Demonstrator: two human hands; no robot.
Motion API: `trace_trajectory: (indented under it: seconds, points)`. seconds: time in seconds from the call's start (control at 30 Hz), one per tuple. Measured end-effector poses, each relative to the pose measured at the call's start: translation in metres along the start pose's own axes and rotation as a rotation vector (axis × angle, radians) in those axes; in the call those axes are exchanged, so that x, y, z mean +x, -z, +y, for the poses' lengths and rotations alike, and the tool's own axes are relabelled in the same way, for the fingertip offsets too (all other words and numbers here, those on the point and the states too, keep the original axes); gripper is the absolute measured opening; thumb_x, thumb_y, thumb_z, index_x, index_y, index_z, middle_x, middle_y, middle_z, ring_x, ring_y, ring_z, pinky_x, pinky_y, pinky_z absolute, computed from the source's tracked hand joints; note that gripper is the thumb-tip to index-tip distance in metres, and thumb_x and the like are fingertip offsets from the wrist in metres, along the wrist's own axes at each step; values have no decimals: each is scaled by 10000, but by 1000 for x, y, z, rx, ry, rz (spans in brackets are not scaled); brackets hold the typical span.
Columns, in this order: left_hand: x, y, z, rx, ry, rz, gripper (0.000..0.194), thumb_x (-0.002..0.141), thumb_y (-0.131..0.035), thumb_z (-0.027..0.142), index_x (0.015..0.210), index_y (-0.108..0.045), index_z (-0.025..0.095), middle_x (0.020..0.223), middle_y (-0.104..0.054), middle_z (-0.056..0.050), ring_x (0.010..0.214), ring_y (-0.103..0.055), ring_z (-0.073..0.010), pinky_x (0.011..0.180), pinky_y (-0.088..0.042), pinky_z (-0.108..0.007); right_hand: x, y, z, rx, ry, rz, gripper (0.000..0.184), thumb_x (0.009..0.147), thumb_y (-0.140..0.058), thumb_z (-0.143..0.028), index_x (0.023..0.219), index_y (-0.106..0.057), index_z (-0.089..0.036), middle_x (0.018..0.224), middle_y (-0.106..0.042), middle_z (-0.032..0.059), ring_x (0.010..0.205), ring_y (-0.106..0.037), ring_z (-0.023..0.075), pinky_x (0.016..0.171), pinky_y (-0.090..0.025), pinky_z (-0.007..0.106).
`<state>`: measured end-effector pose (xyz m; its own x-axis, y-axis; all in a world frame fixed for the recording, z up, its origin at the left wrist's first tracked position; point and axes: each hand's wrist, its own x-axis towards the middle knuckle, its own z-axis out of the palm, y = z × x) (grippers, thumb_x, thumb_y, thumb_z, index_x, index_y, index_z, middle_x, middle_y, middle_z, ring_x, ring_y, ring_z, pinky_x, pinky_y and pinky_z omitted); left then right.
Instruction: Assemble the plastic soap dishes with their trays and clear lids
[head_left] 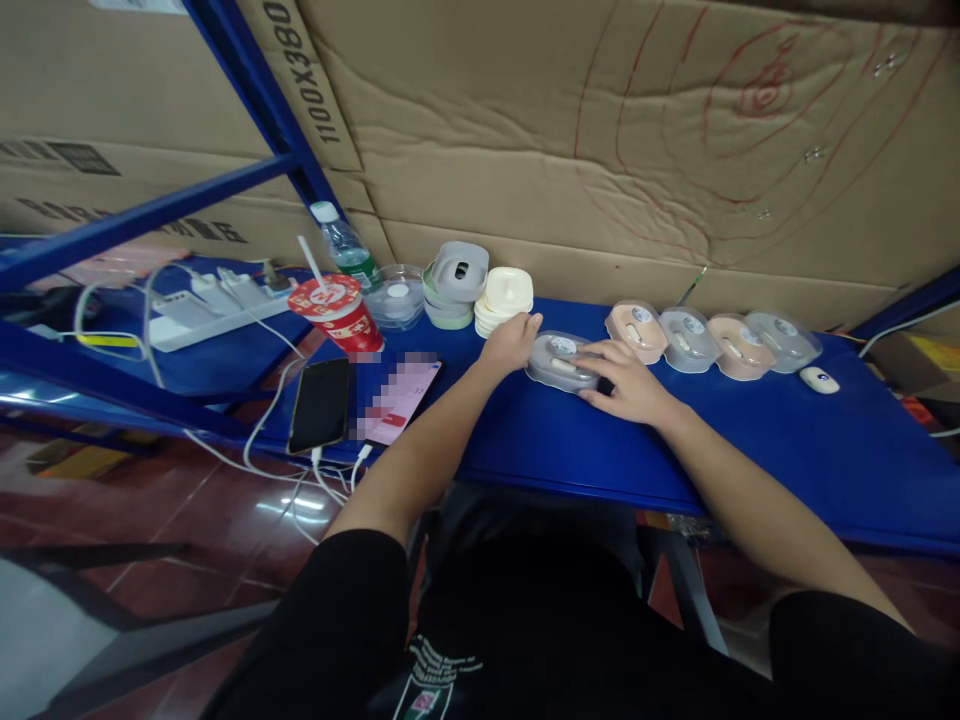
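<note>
A small grey container with a clear lid (551,378) rests on the blue table in front of me. My left hand (511,345) is closed at its left edge, fingers curled against the rim; the exact grip is partly hidden. Across the lid's right side lies my right hand (626,385), fingers apart, fingertips touching near a pale piece on top. Left of it stand a stack of cream lids (510,290) and a stack of grey and green trays (459,275). To the right, several lidded containers, pink (637,332) and grey (686,338), form a row.
Left on the table are a red cup with a straw (341,320), a water bottle (349,245), clear lids (397,300) and two phones, one dark (320,405), with cables. A white mouse-like object (819,380) sits right. Cardboard (525,130) backs the table; blue frame bars (150,215) stand left.
</note>
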<state>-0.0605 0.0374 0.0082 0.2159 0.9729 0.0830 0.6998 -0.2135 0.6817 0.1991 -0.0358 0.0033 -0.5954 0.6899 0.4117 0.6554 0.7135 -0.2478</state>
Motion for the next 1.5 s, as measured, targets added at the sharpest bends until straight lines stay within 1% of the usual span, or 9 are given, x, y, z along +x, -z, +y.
trace_trajectory:
  seconds: [0.1, 0.17, 0.23, 0.33, 0.43, 0.63, 1.07, 1.3, 1.5]
  points:
    - [2, 0, -2, -220, 22, 32, 485, 1129, -350, 588, 1225, -649, 218, 1133, -796, -71, 660, -755, -140, 646, -553, -270, 0, -1, 4, -141, -116, -15, 480, 1021, -582, -493, 1443, -695, -293, 1482, -679, 107, 1339, -586, 367, 1129, -443, 576]
    - [-1, 2, 1, -214, -32, 84, 422, 1105, -460, 557, 1272, -651, 220, 1260, -777, -84, 756, -780, -151, 710, -576, -275, 0, -2, 7, -258, -223, -12, 525, 1016, -583, -474, 1495, -664, -277, 1513, -654, 131, 1346, -556, 413, 1076, -450, 597]
    - [-6, 2, 6, -117, -113, 108, 398, 1075, -552, 495, 1317, -658, 197, 1302, -775, -105, 914, -790, -195, 860, -593, -322, -1, -3, 8, -345, -293, -6, 577, 1011, -576, -459, 1550, -619, -257, 1547, -621, 159, 1342, -529, 452, 1031, -454, 612]
    - [-15, 0, 13, 47, -232, 6, 405, 1044, -601, 444, 1336, -675, 174, 1287, -788, -115, 1112, -755, -256, 1024, -561, -397, 0, -7, 11, -382, -330, 13, 593, 1020, -539, -439, 1587, -579, -269, 1564, -599, 167, 1331, -505, 469, 1027, -437, 638]
    - [-19, -4, 16, 160, -336, -133, 409, 1035, -593, 449, 1334, -692, 189, 1301, -781, -103, 1215, -721, -278, 1074, -540, -422, 1, -10, 14, -380, -365, 32, 572, 1024, -524, -443, 1572, -594, -295, 1570, -591, 152, 1374, -468, 475, 1107, -370, 682]
    - [-17, -7, 11, 253, -418, -215, 474, 1044, -556, 461, 1406, -659, 172, 1314, -769, -115, 1262, -704, -282, 1097, -529, -426, 1, -11, 28, -394, -428, 51, 570, 1031, -519, -479, 1559, -612, -284, 1574, -580, 142, 1462, -424, 445, 1242, -218, 685]
    - [-21, -6, 13, 297, -440, -266, 483, 1051, -553, 469, 1419, -646, 171, 1329, -764, -127, 1294, -693, -283, 1110, -519, -413, -6, -8, 55, -423, -531, 185, 567, 999, -548, -491, 1519, -641, -286, 1543, -600, 163, 1396, -468, 482, 1172, -306, 736]
    - [-20, 3, 14, 339, -323, -180, 490, 1055, -570, 455, 1451, -626, 171, 1364, -751, -127, 1300, -688, -308, 1078, -535, -427, -11, -7, 66, -465, -595, 220, 568, 1001, -543, -474, 1507, -642, -235, 1540, -590, 184, 1389, -476, 490, 1160, -338, 715]
    - [-16, 16, 11, 308, -183, 56, 529, 1048, -588, 455, 1496, -588, 174, 1166, -813, -122, 1155, -750, -335, 1002, -565, -445, -13, -5, 68, -451, -629, 222, 593, 1002, -525, -463, 1535, -617, -220, 1567, -556, 212, 1400, -459, 516, 1155, -327, 740]
